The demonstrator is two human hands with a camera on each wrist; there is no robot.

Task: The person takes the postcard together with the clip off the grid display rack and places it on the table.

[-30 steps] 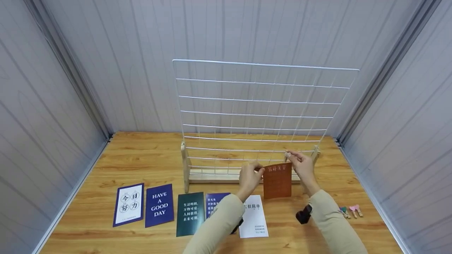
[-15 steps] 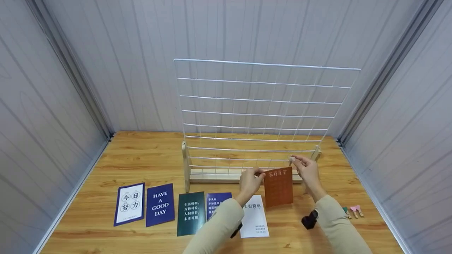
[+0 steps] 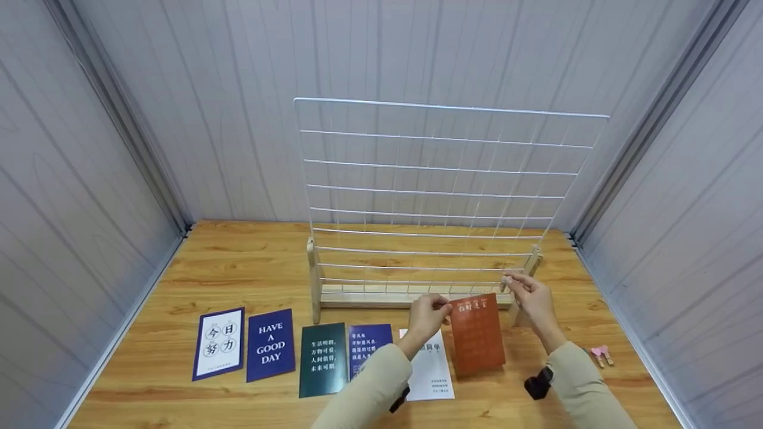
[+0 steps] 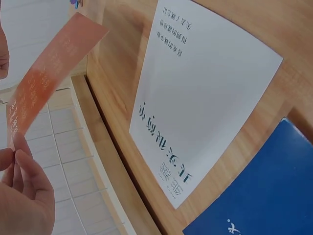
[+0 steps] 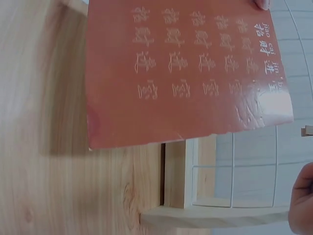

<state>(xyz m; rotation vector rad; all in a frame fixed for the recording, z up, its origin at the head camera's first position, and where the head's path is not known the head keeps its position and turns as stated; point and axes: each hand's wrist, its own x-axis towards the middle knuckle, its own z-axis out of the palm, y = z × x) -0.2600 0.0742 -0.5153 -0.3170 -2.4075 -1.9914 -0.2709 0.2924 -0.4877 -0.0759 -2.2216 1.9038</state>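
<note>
My left hand [image 3: 428,319] pinches an orange-red card [image 3: 477,333] by its top left corner, in front of the rack's base. White writing runs along the card's top edge; the right wrist view shows faint rows of characters on the card [image 5: 186,73]. Between thumb and fingertips, my right hand [image 3: 534,302] holds a small wooden clothespin [image 3: 505,282], just right of the card and apart from it. Its end shows as a wooden tip [image 5: 307,131] at the edge of the right wrist view. Behind both hands stands a white wire grid rack [image 3: 429,195] on wooden feet.
Several cards lie in a row along the front: a white one with a blue border [image 3: 218,344], a blue one [image 3: 270,345], a green one [image 3: 323,360], a purple one [image 3: 369,342] and a white one [image 3: 430,378]. Pink heart clothespins [image 3: 602,356] lie at the right.
My left hand has brought the orange-red card down, nearer the front, and the card has tilted. My right hand has moved right and down with the clothespin, widening its gap from the card.
</note>
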